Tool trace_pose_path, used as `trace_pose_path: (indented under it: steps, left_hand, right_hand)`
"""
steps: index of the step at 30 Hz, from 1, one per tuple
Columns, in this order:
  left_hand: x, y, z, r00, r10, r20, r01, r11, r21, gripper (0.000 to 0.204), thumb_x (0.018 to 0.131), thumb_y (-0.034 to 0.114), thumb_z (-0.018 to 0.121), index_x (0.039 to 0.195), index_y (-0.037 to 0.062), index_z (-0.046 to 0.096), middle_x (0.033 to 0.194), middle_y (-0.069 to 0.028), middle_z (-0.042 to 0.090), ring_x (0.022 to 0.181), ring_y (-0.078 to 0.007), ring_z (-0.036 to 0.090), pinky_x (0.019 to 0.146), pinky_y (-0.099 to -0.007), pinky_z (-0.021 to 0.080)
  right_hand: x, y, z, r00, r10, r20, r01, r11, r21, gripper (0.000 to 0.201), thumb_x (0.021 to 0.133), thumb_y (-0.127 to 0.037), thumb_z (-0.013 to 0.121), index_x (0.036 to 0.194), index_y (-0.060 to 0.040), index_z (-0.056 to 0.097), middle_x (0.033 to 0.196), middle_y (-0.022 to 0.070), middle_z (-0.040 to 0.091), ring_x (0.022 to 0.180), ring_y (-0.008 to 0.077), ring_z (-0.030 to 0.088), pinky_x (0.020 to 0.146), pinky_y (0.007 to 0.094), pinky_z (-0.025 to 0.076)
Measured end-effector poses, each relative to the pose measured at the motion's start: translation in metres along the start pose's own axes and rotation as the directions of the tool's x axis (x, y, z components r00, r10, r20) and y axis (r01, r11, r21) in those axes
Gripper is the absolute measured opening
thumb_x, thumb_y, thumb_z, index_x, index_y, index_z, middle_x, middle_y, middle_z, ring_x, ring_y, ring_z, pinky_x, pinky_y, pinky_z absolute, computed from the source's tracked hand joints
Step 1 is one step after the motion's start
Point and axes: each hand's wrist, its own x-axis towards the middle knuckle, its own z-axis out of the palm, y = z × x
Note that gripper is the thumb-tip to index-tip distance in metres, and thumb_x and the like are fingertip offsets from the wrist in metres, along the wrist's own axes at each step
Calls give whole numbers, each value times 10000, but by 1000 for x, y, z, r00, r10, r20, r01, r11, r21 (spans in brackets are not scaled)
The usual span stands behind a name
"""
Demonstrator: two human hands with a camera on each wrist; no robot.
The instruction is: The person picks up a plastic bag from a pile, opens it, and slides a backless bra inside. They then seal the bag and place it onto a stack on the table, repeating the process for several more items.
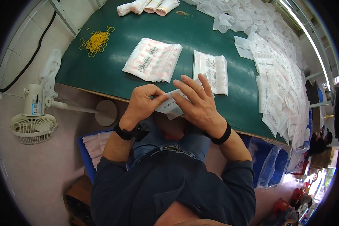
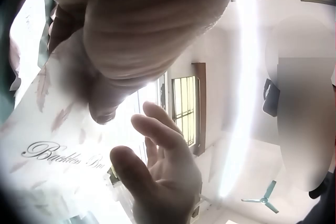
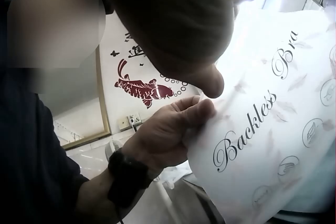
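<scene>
A thin, whitish printed plastic bag [image 1: 170, 108] lettered "Backless Bra" is held over the table's near edge. My left hand [image 1: 144, 102] pinches its left edge between thumb and fingers, which also shows in the right wrist view, where the bag [image 3: 273, 113] faces the camera. Over the bag's right side is my right hand [image 1: 198, 107], its fingers spread and fairly straight, the thumb close to the left hand's pinch. In the left wrist view that right hand [image 2: 165, 171] has nothing gripped between its fingers. Beyond the hands lie a printed bag stack [image 1: 152, 60] and another stack [image 1: 216, 73].
Yellow rubber bands [image 1: 97, 42] lie in a heap at the left of the green table [image 1: 116, 30]. Rolled bundles [image 1: 148, 6] are at the far edge. Many loose bags [image 1: 277, 81] cover the right side. A fan [image 1: 34, 113] stands left; a blue crate [image 1: 87, 156] is below.
</scene>
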Motion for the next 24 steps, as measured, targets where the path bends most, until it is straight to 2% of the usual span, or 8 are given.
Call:
trace_pose_path:
  steps: [7,10,15,16,18,19,22,24]
  left_hand:
    - [-4,4,1,998,-15,62,16,1000,-14,158,871,135,853,853,16,750,783,-113,723,673,-203,665,616,-331,501]
    - [0,13,7,954,300,9,-292,921,256,165,847,137,866,841,24,746,777,-134,712,660,-254,669,602,-344,505]
    - [1,10,3,946,302,113,-322,863,390,174,847,153,860,874,25,747,820,-144,717,713,-293,683,636,-362,522]
    - [1,7,3,972,211,100,-231,929,290,174,857,156,852,889,21,746,831,-143,719,723,-285,688,646,-362,525]
    - [2,2,3,995,19,99,-26,997,77,177,879,161,836,918,15,744,853,-141,724,743,-267,697,665,-363,530]
    - [2,1,2,995,18,99,-26,997,76,177,879,161,836,918,15,744,853,-141,724,743,-267,697,665,-363,530]
    - [2,8,1,967,-116,225,103,992,67,159,914,119,826,960,-12,747,839,-81,728,766,-133,667,703,-300,523]
    - [0,1,-1,977,-85,195,82,996,28,161,922,121,822,968,-14,747,845,-74,729,767,-123,662,706,-290,524]
  right_hand:
    - [1,20,10,997,74,13,-74,997,10,337,812,-90,815,1128,-147,712,1148,25,713,1196,233,674,1244,564,347]
    - [0,22,7,988,43,146,-45,999,17,292,812,-93,817,1080,-144,714,1040,14,708,1099,225,690,1234,556,361]
    - [5,18,1,966,97,241,-114,992,57,216,802,-95,827,985,-130,718,944,23,700,987,233,693,1219,542,374]
    - [6,16,0,966,97,239,-114,992,57,216,802,-95,827,985,-130,718,944,23,700,987,233,693,1219,542,374]
    - [9,12,0,987,158,32,-160,984,81,194,798,-83,830,950,-121,716,912,31,696,940,241,690,1173,521,424]
    - [10,12,0,979,190,-71,-183,978,97,184,797,-78,832,933,-117,715,896,35,693,916,245,688,1151,511,449]
    - [-2,21,9,990,138,-9,-136,982,128,199,789,-63,836,941,-111,716,903,42,696,907,261,690,1082,488,498]
    - [-8,28,6,994,104,19,-106,984,145,208,786,-56,838,945,-109,716,907,46,697,903,269,691,1047,476,522]
